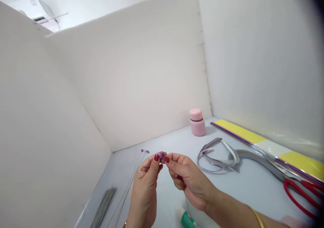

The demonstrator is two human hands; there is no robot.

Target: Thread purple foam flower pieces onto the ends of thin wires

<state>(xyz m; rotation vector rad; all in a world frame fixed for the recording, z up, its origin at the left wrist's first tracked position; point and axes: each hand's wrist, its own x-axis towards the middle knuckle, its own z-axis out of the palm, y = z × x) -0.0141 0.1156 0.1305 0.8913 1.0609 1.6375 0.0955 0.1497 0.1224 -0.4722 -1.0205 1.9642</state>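
My left hand and my right hand meet above the table's front, fingertips pinched together on a tiny purple rolled piece. Both hands are closed in a pinch. A thin wire hangs down from under my right hand. Just beyond the fingertips, two small purple bits lie on the pale blue table at the tips of thin wires.
A pink jar stands at the back. Grey paper strips curl in the middle right. Red-handled scissors and a pack of coloured strips lie right. A wire bundle lies left. A green-and-white glue bottle is near. White panels wall the table.
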